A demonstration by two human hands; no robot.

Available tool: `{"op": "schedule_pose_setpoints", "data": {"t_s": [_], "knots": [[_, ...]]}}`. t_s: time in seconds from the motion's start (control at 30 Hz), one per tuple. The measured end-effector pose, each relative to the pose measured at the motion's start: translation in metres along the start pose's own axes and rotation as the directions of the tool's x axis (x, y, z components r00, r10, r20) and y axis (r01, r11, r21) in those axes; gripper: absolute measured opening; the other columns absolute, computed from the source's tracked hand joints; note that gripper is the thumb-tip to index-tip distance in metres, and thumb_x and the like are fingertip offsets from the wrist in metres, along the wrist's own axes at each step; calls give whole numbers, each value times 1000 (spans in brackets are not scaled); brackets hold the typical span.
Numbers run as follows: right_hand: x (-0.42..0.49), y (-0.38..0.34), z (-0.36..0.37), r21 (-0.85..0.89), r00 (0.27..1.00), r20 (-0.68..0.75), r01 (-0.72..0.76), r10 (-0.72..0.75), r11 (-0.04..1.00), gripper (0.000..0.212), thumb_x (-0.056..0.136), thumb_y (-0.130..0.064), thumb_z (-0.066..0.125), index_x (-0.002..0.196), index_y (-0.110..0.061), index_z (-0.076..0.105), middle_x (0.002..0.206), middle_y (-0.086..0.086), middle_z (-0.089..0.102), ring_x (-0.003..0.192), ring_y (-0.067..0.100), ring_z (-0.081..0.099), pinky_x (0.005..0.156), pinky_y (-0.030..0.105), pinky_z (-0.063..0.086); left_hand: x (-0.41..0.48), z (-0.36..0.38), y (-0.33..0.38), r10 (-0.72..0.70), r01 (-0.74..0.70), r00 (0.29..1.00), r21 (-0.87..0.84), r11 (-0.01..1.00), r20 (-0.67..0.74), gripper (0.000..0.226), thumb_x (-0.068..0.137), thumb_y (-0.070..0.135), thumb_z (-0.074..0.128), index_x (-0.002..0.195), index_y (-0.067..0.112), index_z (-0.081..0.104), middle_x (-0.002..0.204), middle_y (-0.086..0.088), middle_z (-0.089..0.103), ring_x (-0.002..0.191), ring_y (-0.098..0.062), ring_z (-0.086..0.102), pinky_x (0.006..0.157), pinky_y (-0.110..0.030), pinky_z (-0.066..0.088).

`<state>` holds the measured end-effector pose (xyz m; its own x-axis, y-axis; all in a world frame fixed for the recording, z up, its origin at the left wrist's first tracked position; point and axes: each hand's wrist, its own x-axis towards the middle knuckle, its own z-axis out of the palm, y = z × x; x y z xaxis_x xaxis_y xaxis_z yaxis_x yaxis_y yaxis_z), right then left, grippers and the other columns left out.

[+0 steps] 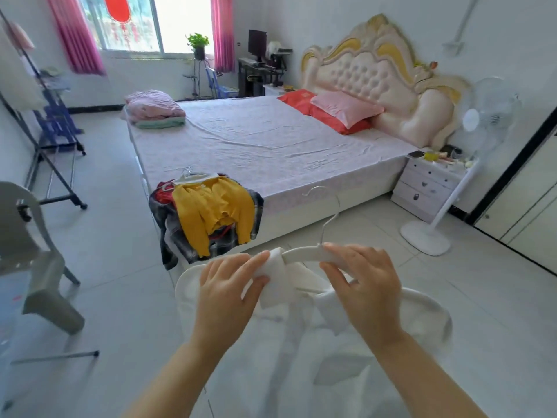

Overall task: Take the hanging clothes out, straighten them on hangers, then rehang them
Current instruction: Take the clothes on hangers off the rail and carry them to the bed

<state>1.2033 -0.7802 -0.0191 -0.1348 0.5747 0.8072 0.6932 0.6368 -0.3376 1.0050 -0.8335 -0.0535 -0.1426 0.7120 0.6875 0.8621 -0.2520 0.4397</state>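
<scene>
Two bare hands worked a white garment onto a hanger in front of a bed.

Largest in view was the bed, its sheet bare across the middle. Below it, nearest the camera, the white garment hung loose over the tiled floor, bunched at its top around the hanger. On the bed's near corner lay a heap of clothes: a dark plaid garment drooping over the edge, with a yellow cardigan spread on top. The white hanger sat level between the hands, its metal hook pointing up. The left hand pinched a fold of the white garment at the hanger's left end, and the right hand curled its fingers over the hanger's right arm.
</scene>
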Motion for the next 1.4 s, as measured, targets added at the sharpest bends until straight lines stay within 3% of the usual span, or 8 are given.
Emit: {"op": "schedule_pose_setpoints", "data": {"t_s": [0.17,0.33,0.5,0.63,0.87,1.0,1.3,1.4], "knots": [[39,22,84,145,999,50,5,-12,989,23,70,-19,75,92,-21,74,83,-6,67,78,10,49,70,19,44,33,26,-55,-107,110,993,78,991,-45,33,80,28,64,111,19,67,99,1,67,94,-14,52,86,-23,34],[88,58,171,284,992,118,6,-41,959,24,69,-16,78,92,-21,74,83,-6,68,75,19,57,72,19,43,80,65,-100,-207,221,974,199,955,-88,35,75,23,66,110,20,68,97,1,67,89,-19,60,84,-25,37],[141,91,245,371,978,193,7,-84,929,31,64,-11,84,91,-21,74,83,-6,68,77,15,54,73,16,41,134,95,-137,-304,321,947,262,910,-104,36,75,22,69,111,21,67,97,1,67,87,-23,62,84,-25,35],[178,107,300,445,970,217,5,-113,896,25,68,-17,77,92,-22,74,82,-7,67,80,11,50,73,17,42,173,117,-169,-346,370,929,288,883,-132,44,69,10,79,111,19,67,96,-1,68,86,-24,63,81,-32,38],[238,131,417,474,946,300,-35,-124,880,27,67,-11,82,91,-20,75,82,-4,68,75,24,61,73,14,39,240,163,-261,-351,385,922,313,868,-162,43,68,6,80,108,15,69,94,-3,69,83,-25,63,78,-35,40],[269,139,499,479,924,357,-57,-135,876,29,68,-11,82,93,-22,74,85,-6,68,77,24,62,78,6,35,280,190,-334,-381,407,914,301,863,-144,43,68,7,80,108,16,69,95,-3,69,83,-24,64,77,-37,43],[351,146,655,477,878,458,-112,-138,872,30,68,-8,81,94,-20,74,85,-4,69,76,24,62,82,7,34,382,219,-466,-421,428,902,312,848,-93,45,64,-1,81,105,13,70,92,-4,70,81,-27,66,77,-38,43],[374,148,711,487,872,472,-137,-129,862,32,67,-6,82,95,-20,74,85,-3,69,78,18,60,81,9,34,414,231,-510,-445,448,891,333,830,-91,46,62,-2,81,104,11,70,90,-5,70,79,-28,66,75,-38,44]]}}
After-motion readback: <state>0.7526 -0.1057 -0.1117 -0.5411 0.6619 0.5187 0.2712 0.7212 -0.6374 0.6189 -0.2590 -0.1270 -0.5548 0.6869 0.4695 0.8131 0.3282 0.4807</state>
